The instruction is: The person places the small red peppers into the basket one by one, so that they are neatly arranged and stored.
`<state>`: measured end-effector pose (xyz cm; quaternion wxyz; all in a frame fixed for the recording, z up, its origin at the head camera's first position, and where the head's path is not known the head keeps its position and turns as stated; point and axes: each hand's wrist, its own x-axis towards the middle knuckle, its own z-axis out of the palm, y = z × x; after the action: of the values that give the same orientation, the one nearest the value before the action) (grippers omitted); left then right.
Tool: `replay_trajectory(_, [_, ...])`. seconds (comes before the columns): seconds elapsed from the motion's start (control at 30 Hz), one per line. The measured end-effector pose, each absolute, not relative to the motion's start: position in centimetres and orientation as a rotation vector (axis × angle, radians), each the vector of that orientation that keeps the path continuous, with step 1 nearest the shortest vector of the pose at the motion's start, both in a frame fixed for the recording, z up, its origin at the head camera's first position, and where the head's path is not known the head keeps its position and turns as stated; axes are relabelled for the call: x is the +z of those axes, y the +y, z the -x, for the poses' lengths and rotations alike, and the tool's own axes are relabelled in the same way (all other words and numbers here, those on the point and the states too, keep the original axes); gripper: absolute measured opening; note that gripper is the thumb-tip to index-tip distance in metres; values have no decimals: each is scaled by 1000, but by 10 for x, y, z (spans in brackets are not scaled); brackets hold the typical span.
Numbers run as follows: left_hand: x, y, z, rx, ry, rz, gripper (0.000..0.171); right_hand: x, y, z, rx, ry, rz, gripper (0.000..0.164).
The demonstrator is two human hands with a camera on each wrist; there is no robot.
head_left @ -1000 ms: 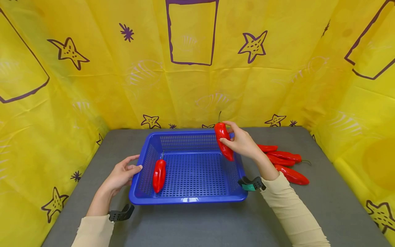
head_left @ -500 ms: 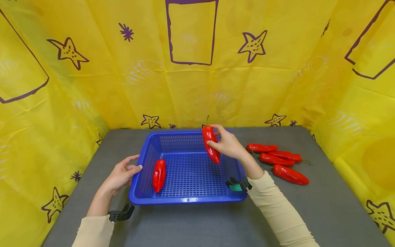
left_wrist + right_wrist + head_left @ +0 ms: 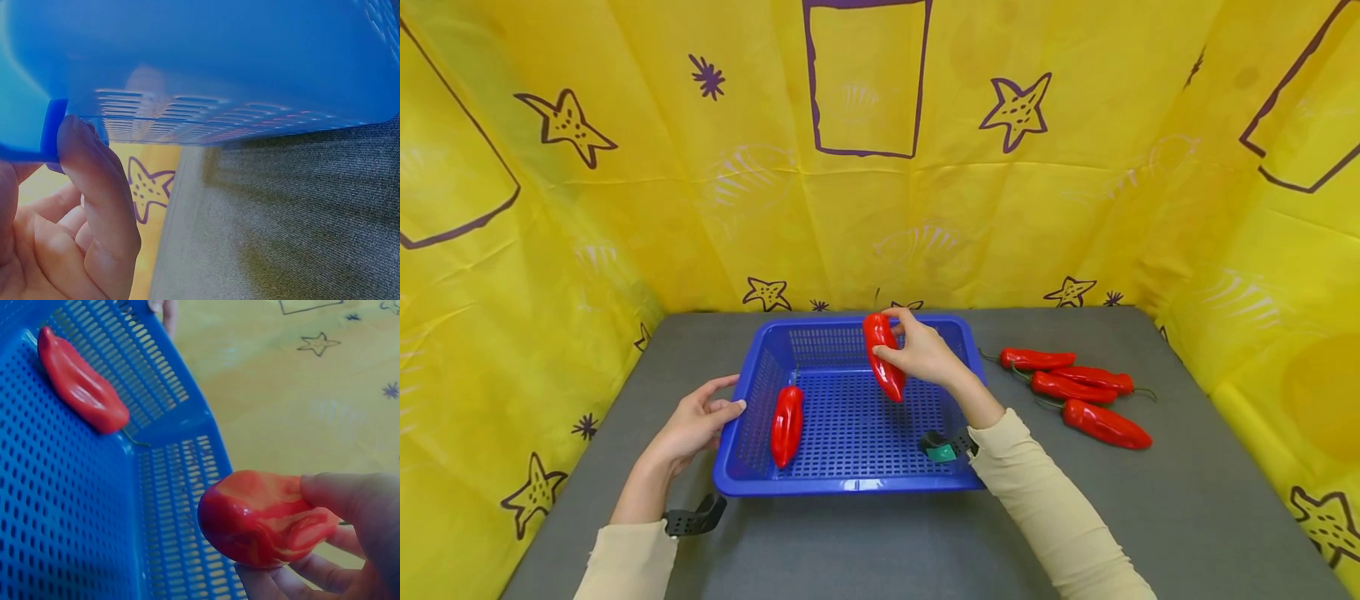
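Observation:
A blue plastic basket (image 3: 850,485) with slotted walls stands on the grey table. My left hand (image 3: 694,423) pinches its left rim between thumb and fingers; the left wrist view shows the fingers (image 3: 94,169) at the rim from below. Above the basket's middle, my right hand (image 3: 922,348) holds a red pepper (image 3: 882,358) between thumb and fingers, stem up and tip slanting down. Another red pepper (image 3: 787,427) lies inside along the left wall, also visible in the right wrist view. The held pepper (image 3: 262,519) is apart from the basket floor.
Several red peppers (image 3: 1102,423) lie in a loose group on the grey table (image 3: 1195,517), to the right of the basket. A yellow cloth (image 3: 880,217) printed with starfish and fish hangs behind the table and at both sides.
My right hand has moved left with the red pepper, from the basket's right rim to over its middle. My left hand and the basket have stayed in place.

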<state>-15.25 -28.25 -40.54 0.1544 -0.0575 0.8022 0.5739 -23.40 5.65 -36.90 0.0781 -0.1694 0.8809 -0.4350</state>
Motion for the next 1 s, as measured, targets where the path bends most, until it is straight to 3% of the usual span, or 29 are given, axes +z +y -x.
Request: replay_trajectory(1.0, [-404, -282, 154, 1623, 2300, 188, 67, -400, -1, 238, -1400, 2317, 462, 57])
